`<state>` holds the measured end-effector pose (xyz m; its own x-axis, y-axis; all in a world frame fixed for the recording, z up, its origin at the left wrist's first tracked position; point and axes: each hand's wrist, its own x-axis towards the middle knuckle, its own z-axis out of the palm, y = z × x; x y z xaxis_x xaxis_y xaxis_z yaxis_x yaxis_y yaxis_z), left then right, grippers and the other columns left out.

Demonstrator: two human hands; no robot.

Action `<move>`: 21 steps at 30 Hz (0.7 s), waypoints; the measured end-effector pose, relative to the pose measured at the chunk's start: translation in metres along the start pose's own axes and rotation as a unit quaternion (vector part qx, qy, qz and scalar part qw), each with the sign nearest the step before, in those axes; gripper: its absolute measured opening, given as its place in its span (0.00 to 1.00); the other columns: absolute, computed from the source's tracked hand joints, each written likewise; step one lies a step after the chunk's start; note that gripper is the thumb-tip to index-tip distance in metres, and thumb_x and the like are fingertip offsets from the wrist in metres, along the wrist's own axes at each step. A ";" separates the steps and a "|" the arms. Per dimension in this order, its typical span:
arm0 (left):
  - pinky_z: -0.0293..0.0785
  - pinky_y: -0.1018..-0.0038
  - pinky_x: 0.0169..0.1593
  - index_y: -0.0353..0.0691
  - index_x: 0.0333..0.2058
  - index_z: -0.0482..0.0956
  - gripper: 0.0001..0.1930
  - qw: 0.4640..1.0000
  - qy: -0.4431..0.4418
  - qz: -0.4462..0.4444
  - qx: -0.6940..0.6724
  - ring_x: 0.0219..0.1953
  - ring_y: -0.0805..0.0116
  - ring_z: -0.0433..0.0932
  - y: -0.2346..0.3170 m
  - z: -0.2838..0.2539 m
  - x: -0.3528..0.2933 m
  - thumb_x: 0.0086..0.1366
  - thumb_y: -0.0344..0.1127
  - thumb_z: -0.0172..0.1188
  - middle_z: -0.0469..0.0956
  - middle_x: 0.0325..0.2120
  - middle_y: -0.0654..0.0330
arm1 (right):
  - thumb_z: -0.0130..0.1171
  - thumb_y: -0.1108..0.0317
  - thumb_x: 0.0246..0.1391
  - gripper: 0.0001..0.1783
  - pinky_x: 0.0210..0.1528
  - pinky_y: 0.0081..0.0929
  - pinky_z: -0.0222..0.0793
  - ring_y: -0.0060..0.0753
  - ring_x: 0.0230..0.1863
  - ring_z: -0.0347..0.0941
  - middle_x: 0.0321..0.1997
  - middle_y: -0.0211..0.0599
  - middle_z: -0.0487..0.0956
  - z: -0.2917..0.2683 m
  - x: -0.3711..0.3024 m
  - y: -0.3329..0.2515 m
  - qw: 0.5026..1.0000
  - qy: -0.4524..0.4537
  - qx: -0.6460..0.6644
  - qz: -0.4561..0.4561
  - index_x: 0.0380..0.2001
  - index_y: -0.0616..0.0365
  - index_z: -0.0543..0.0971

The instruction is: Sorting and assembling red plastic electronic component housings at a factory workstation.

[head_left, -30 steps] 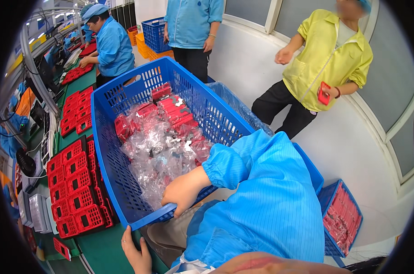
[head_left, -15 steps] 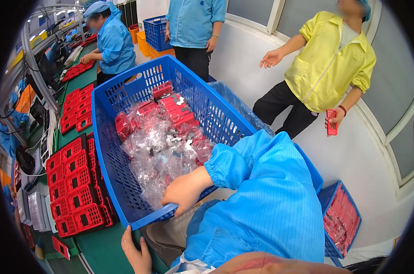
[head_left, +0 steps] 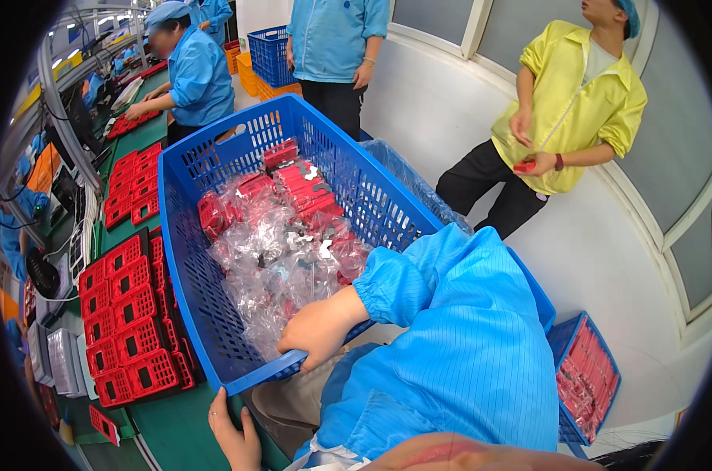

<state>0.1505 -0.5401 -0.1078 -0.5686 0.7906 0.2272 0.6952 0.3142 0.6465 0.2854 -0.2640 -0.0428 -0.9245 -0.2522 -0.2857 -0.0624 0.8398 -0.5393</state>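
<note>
Clasping blue basket [head_left: 258,375]: right hand [head_left: 317,330]; left hand [head_left: 237,439] spread against corner; jacket emblem [head_left: 347,4] unreadable.

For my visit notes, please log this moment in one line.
right hand: gripping blue basket by near rim | left hand: at rim's left end | inside: clear plastic, red parts | beside: red cases, green bench

With the elbow bent toward two o'clock, the right arm [head_left: 458,275] slants down to the right hand [head_left: 318,331], fingers curled in a grip. The left hand [head_left: 237,439], at seven o'clock, points fingers toward eleven, thumb apart.
</note>
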 end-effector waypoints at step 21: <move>0.59 0.63 0.60 0.36 0.60 0.62 0.29 1.000 -0.004 -0.008 0.000 0.55 0.52 0.67 0.007 -0.001 0.001 0.58 0.23 0.53 0.68 0.53 0.48 | 0.61 0.55 0.47 0.26 0.41 0.46 0.69 0.53 0.41 0.74 0.38 0.49 0.78 -0.002 -0.004 -0.003 1.000 0.020 0.003 -0.005 0.45 0.61 0.72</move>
<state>0.1548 -0.5381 -0.1018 -0.5756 0.7899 0.2114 0.6867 0.3265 0.6495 0.2889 -0.2645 -0.0384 -0.9383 -0.2413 -0.2479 -0.0702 0.8346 -0.5464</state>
